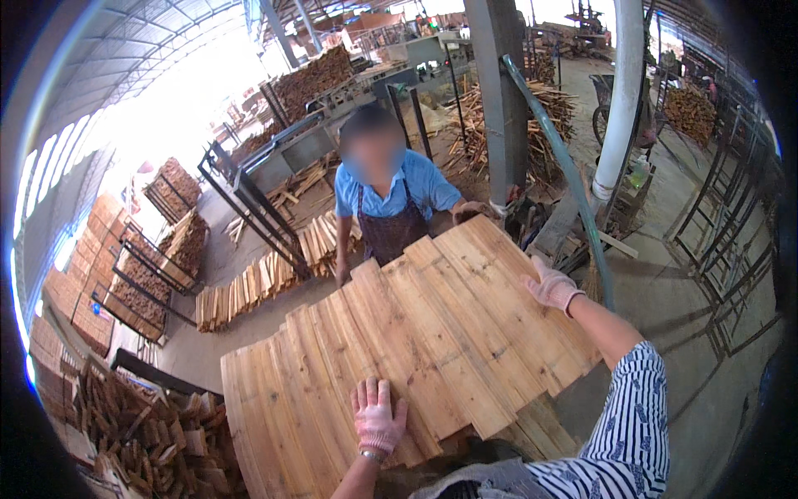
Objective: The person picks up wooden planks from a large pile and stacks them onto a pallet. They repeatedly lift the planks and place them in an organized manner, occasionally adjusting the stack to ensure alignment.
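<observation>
Between the wearer and a co-worker (392, 224), the boards (432, 324) lie side by side in a broad layer with stepped ends, more wood showing beneath at the near right corner. The left hand (380, 416) lies flat on their near part, fingers extended and slightly spread, gripping nothing; the right hand (551, 287) rests at the right edge, looking open, though whether its fingertips curl over the edge I cannot tell. Each board looks stiff and fairly light, but the layer together is probably heavy; the smooth faces may slide and raw edges may splinter, so a hold at both ends of a board seems surest. The co-worker blocks the far side, a post (501, 108) and a hose (565, 162) stand past the far right corner, and offcuts (158, 441) crowd the lower left.
</observation>
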A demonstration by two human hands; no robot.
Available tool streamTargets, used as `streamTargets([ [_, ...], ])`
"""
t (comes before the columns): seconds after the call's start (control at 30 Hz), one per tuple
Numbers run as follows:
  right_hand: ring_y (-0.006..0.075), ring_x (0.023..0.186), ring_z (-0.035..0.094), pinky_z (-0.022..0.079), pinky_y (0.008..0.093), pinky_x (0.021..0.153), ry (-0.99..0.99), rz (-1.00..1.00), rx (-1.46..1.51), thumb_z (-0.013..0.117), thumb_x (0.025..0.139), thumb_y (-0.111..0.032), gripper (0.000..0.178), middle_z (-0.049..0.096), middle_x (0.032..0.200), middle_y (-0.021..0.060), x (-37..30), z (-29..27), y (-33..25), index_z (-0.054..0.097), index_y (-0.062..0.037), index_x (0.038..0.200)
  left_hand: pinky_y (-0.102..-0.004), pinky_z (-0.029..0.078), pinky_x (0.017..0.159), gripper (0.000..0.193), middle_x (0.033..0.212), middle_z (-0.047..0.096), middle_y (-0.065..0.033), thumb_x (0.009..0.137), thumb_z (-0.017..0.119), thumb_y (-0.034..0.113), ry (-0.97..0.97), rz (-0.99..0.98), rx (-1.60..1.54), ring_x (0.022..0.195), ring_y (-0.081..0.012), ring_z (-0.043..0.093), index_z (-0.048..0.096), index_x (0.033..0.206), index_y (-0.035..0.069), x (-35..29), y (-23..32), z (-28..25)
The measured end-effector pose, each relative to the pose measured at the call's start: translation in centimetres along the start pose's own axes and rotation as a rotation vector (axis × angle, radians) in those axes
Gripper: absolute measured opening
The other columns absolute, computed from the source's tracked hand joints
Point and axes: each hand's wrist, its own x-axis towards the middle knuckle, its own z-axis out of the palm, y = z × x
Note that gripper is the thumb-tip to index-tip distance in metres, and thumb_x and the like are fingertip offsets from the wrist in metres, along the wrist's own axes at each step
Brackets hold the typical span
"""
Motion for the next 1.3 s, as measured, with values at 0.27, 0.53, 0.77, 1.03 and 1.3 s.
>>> streamTargets([
  [0.27, 0.0381, 0.129, 0.058, 0.046, 0.0474, 0.107, 0.023, 0.227, -0.126, 0.034, 0.102, -0.06, 0.079, 0.057, 0.14, 0.0279, 0.7, 0.7, -1.5, 0.035, -0.0005, 0.154, -0.0582, 0.03, 0.115, 0.061, 0.138, 0.05, -0.0212, 0.084, 0.071, 0.037, 0.012, 0.017, 0.045, 0.133, -0.0442, 0.043, 0.052, 0.131, 0.004, 0.1, 0.2, -0.4],
  [0.53, 0.0438, 0.111, 0.067, 0.052, 0.0514, 0.095, 0.108, 0.221, -0.169, 0.038, 0.103, -0.058, 0.065, 0.068, 0.114, 0.0309, 0.3, 1.0, -1.3, 0.055, 0.0013, 0.124, -0.0594, 0.027, 0.118, 0.063, 0.146, 0.044, -0.0259, 0.086, 0.068, 0.033, -0.071, -0.028, 0.023, 0.138, -0.0484, 0.038, 0.047, 0.138, 0.002, 0.4, 0.6, -0.5],
  [0.77, 0.0433, 0.1, 0.071, 0.056, 0.0526, 0.087, 0.097, 0.297, -0.227, 0.041, 0.103, -0.055, 0.057, 0.071, 0.104, 0.0302, -1.2, 0.5, -3.9, 0.054, -0.0015, 0.119, -0.0605, 0.026, 0.119, 0.065, 0.146, 0.044, -0.0272, 0.086, 0.069, 0.035, -0.095, -0.054, 0.009, 0.138, -0.05, 0.038, 0.047, 0.137, 0.001, 0.6, 0.2, -0.7],
  [1.03, 0.0404, 0.108, 0.068, 0.054, 0.0506, 0.091, 0.174, 0.292, -0.29, 0.04, 0.104, -0.054, 0.068, 0.065, 0.128, 0.023, -0.7, 2.3, -2.7, 0.035, -0.0076, 0.154, -0.0613, 0.028, 0.118, 0.066, 0.146, 0.044, -0.0281, 0.084, 0.072, 0.033, -0.126, -0.059, -0.037, 0.137, -0.0509, 0.039, 0.048, 0.136, 0.001, 1.1, 0.4, -1.2],
  [1.3, 0.0404, 0.108, 0.068, 0.054, 0.0489, 0.092, 0.194, 0.227, -0.304, 0.042, 0.104, -0.051, 0.068, 0.062, 0.132, 0.0247, -0.5, 2.9, -2.0, 0.032, -0.0081, 0.155, -0.0611, 0.03, 0.117, 0.068, 0.145, 0.044, -0.0281, 0.082, 0.074, 0.032, -0.097, -0.048, -0.035, 0.136, -0.0504, 0.04, 0.049, 0.136, 0.001, 1.2, 0.2, -1.2],
])
